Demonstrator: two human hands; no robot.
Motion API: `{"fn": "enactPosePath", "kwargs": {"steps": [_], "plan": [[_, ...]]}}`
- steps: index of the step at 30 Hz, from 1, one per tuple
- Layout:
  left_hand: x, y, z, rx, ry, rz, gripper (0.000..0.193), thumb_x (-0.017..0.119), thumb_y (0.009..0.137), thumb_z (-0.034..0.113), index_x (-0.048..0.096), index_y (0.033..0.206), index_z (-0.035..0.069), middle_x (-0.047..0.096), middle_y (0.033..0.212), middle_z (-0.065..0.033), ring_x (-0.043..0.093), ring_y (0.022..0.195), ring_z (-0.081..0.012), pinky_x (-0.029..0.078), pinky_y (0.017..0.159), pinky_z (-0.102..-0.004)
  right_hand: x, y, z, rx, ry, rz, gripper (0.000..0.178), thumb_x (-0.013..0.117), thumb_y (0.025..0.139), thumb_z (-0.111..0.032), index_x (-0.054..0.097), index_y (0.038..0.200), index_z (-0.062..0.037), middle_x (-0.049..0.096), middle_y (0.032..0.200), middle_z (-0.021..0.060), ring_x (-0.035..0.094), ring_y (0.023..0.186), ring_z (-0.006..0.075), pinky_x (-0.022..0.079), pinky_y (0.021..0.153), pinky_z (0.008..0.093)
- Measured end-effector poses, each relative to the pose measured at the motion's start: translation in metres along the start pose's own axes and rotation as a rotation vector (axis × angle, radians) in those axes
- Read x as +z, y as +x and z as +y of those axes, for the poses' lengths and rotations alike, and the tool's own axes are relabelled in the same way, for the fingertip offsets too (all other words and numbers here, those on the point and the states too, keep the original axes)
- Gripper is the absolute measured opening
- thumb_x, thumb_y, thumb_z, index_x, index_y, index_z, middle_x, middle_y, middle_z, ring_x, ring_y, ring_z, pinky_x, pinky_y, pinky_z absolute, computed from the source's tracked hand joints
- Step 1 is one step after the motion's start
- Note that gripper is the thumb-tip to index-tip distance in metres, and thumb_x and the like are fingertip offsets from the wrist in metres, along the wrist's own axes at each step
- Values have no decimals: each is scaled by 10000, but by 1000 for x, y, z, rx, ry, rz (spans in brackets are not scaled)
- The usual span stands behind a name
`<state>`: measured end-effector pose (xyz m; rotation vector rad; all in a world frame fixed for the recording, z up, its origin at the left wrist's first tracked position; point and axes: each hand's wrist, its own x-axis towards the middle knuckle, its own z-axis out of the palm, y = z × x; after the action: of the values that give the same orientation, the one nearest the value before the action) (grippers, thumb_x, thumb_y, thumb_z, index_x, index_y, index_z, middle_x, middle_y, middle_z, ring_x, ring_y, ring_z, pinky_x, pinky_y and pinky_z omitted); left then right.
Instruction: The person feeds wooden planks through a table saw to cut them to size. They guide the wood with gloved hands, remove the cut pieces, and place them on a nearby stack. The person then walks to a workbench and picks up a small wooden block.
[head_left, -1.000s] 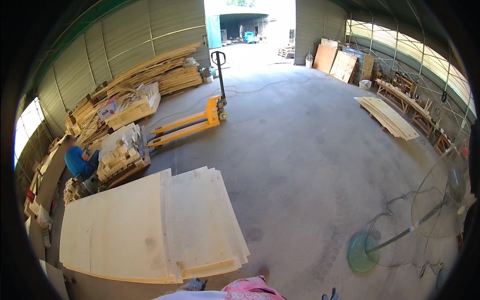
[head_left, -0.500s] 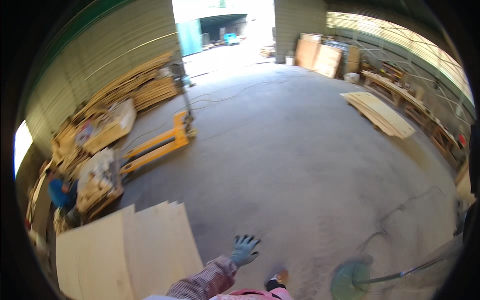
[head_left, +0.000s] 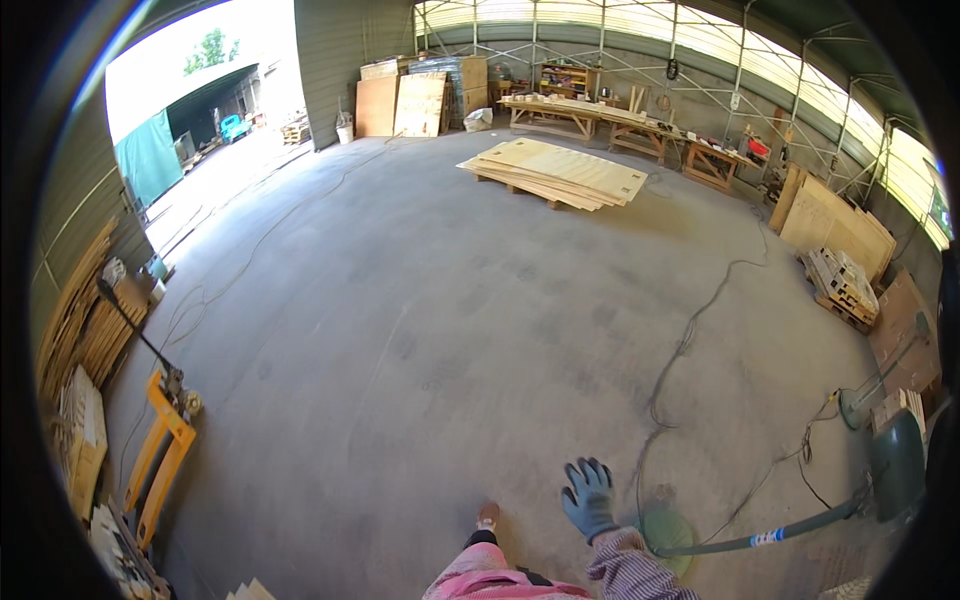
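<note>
My right hand (head_left: 590, 497), in a grey-blue work glove with dark fingertips, reaches out over the concrete floor (head_left: 430, 370). Its fingers are spread and it holds nothing. A striped sleeve covers that forearm. Nearest to the hand is a round green base (head_left: 668, 540), partly behind my arm. From it a green pole (head_left: 800, 530) runs right toward a dark green rounded part (head_left: 897, 465); I cannot make out its kind. My left hand is out of the picture. One brown shoe (head_left: 487, 515) shows below a pink garment (head_left: 480, 575).
Dark cables (head_left: 690, 335) snake over the floor on the right. A yellow pallet jack (head_left: 160, 450) stands at left beside stacked planks (head_left: 75, 320). Ahead lies a low stack of plywood sheets (head_left: 555, 172), with long wooden workbenches (head_left: 610, 115) behind. Leaning boards (head_left: 835, 230) stand at right.
The view has swung right; the pallet jack and plywood stack now sit further left. My left hand has left the picture, and my open right hand has come in.
</note>
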<state>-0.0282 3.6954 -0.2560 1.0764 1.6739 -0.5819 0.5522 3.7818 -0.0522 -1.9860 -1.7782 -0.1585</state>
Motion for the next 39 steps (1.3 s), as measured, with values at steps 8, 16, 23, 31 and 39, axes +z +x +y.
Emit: {"fn": "enactPosePath", "kwargs": {"steps": [8, 16, 23, 31, 39], "plan": [[-185, 57, 318, 933, 97, 366, 261, 511, 847, 339, 569, 846, 85, 578, 720, -149, 549, 611, -284, 413, 573, -435, 43, -162, 166, 1482, 160, -373, 487, 584, 779, -203, 468, 1236, -82, 514, 1178, 162, 473, 1068, 322, 379, 912, 402], [-315, -22, 730, 1237, 211, 577, 336, 532, 859, 310, 560, 1104, 82, 612, 1007, -179, 587, 913, -356, 476, 769, -408, 79, -23, 237, 1645, 263, -191, 389, 528, 829, -231, 511, 1182, -68, 558, 1117, 122, 528, 937, 274, 425, 809, 368], [-279, 91, 780, 1118, 552, 121, 330, 519, 865, 362, 573, 1020, 77, 613, 947, -186, 601, 833, -276, 460, 731, -378, 112, 134, 380, 1452, 341, -171, 335, 480, 872, -255, 548, 1134, -56, 596, 1063, 88, 576, 823, 232, 465, 720, 339], [-229, 226, 675, 21, 24, 2, 352, 537, 830, 426, 661, 891, 102, 642, 777, -91, 583, 705, -191, 456, 659, -369, 148, 387, 565, 1008, 331, -179, 324, 442, 905, -274, 573, 1101, -52, 622, 1019, 60, 608, 744, 198, 492, 659, 317], [-205, 228, 1104, 394, -150, 137, 424, 541, 818, 450, 662, 987, 81, 645, 815, -99, 591, 715, -192, 476, 678, -361, 142, 616, 680, 928, 470, -261, 322, 435, 909, -281, 570, 1104, -63, 617, 1005, 51, 602, 753, 190, 488, 668, 314]]}}
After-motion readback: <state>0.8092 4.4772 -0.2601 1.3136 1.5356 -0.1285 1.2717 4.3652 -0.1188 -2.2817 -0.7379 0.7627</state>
